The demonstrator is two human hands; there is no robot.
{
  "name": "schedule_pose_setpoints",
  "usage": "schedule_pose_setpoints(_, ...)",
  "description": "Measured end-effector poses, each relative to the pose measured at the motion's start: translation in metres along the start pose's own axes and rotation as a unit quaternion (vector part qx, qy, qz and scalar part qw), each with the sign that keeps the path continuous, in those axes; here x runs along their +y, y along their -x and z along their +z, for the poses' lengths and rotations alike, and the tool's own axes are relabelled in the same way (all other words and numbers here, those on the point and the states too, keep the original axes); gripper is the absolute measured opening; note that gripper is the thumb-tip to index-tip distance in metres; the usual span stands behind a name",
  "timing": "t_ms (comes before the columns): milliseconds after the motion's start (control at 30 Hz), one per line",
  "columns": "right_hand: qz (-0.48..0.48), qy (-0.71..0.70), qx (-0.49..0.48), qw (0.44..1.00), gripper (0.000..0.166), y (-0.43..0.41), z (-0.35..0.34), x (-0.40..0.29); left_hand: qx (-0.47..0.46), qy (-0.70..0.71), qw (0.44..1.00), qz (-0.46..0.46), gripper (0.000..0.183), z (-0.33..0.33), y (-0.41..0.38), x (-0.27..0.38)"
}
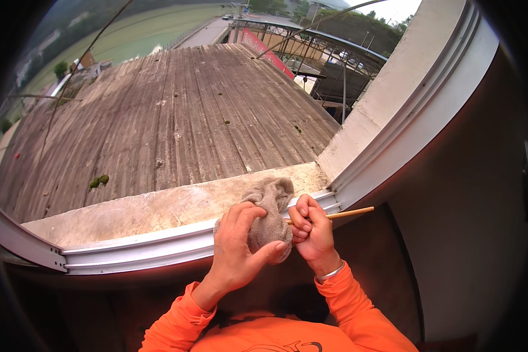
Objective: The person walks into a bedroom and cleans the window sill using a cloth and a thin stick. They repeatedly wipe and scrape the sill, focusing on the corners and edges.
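Note:
My left hand (240, 246) grips a greyish-brown terry cloth (270, 211), its thumb and fingers around the folds. The cloth's bunched top rests over the white window track (149, 246) and reaches onto the concrete sill (149, 213). To the right, my right hand (312, 231) is closed around a thin wooden stick (352, 213), possibly a chopstick. One end of the stick points out to the right, while its other end meets the cloth, where the tip is hidden.
The white side frame (418, 114) of the window rises on the right beside a concrete reveal (389, 79). Beyond the sill, a weathered corrugated roof (180, 114) spreads out below. Thin cables (81, 61) cross the view outside. A dark interior wall (471, 211) stands at my right.

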State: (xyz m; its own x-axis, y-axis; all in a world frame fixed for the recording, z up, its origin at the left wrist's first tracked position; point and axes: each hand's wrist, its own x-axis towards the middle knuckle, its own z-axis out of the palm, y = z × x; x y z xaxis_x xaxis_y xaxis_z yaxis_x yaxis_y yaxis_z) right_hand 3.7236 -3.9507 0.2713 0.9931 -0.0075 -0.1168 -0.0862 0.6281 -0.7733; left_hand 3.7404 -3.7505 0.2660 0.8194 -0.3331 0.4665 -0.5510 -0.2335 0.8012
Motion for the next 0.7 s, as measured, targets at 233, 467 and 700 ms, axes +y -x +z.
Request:
schedule_pose_setpoints(233, 0.148, -0.021, -0.262, 0.954, 0.017, 0.026, 0.01, 0.041, -0.104, 0.462, 0.87, -0.141, 0.025, -0.076, 0.098, -0.028)
schedule_pose_setpoints(467, 0.138, 0.382, -0.311, 0.859, 0.015, 0.052, -0.021, 0.074, 0.083, 0.366, 0.83, -0.413, 0.017, -0.071, 0.255, -0.081)
schedule_pose_setpoints(700, 0.113, 0.469, -0.281, 0.829, 0.042, 0.068, -0.033, 0.089, 0.022, 0.52, 0.772, -0.366, 0.022, -0.057, 0.197, -0.043)
